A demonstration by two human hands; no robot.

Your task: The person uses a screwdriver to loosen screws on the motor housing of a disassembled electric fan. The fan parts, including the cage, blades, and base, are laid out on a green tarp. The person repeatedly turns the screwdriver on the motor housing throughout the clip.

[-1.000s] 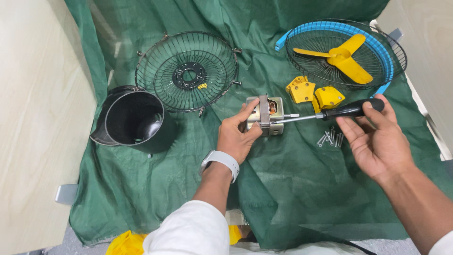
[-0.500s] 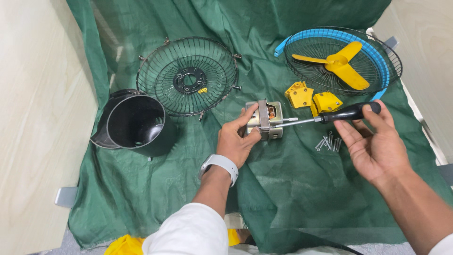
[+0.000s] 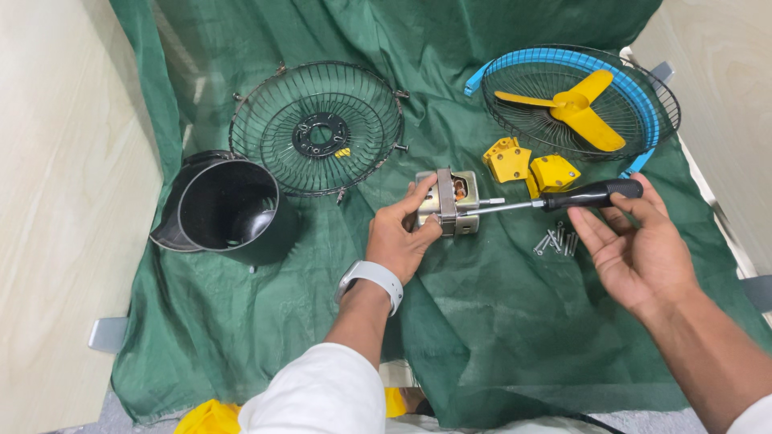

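Green cloth [image 3: 265,321] covering the tabletop: thin woven fabric, matt, wrinkled, slightly sheer. Tabletop [image 3: 56,201] at 9 o'clock: pale wood, smooth, faint grain. Motor [image 3: 450,202] at centre: bare metal, dull silver plates, coppery windings showing. Screwdriver [image 3: 555,199]: shiny steel shaft, black handle, smooth plastic or rubber with a slight sheen. Screws [image 3: 555,242] at 3 o'clock of the motor: bright metal. Rear guard [image 3: 318,128] at 12 o'clock: dark wire, painted or coated. Front guard [image 3: 579,100] at 2 o'clock: dark wire, blue plastic rim. Fan blade [image 3: 575,108]: yellow plastic, smooth, semi-gloss. Yellow housing pieces [image 3: 527,167]: moulded plastic, matt. Black housing [image 3: 229,210] at 9 o'clock: glossy plastic. Wristband [image 3: 371,277]: smooth, pale, rubbery.
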